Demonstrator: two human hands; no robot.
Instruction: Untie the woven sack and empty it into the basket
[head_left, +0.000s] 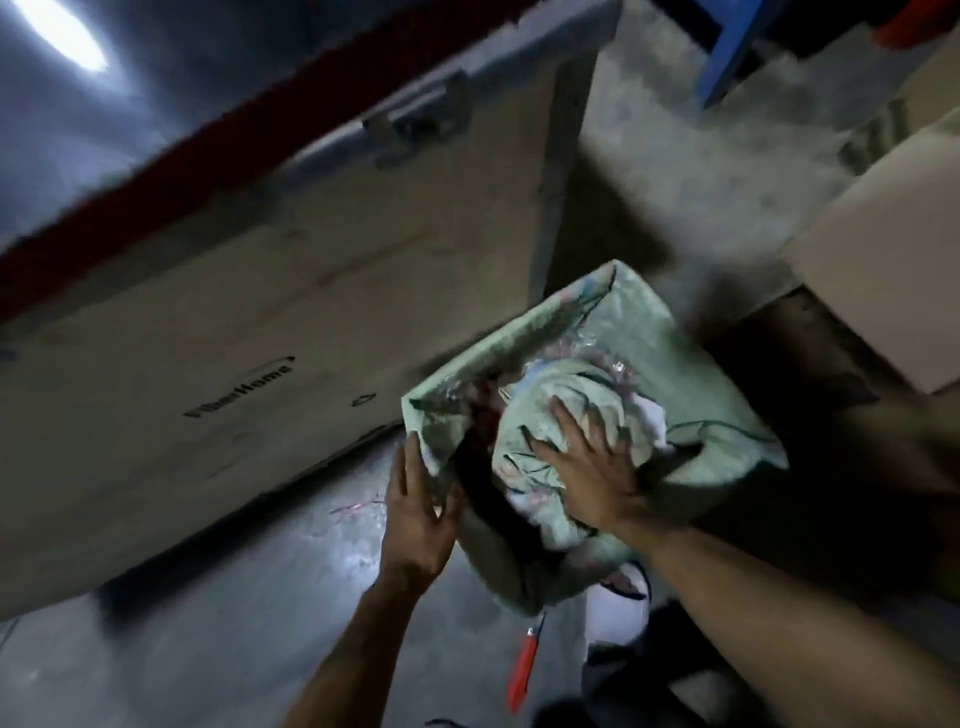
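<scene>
Concrete floor (270, 613): big crate (249, 332), cardboard box (883, 249) w/ sack (571, 467) between.

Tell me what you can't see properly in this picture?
Head view only:
- Contents of the pale green woven sack: covered by bunched cloth and the right hand.
- The basket: not discernible.
- Red-handled tool on the floor: too blurred to identify.
- Left hand: its hold on the sack's edge is motion-blurred.

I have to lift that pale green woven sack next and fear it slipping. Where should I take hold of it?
Probably at the bunched, crumpled fabric in the middle of the woven sack, where the right hand presses with spread fingers. Come from above and close round the folds; the flat sides offer little purchase. The left hand could steady the near left edge it touches.
</scene>
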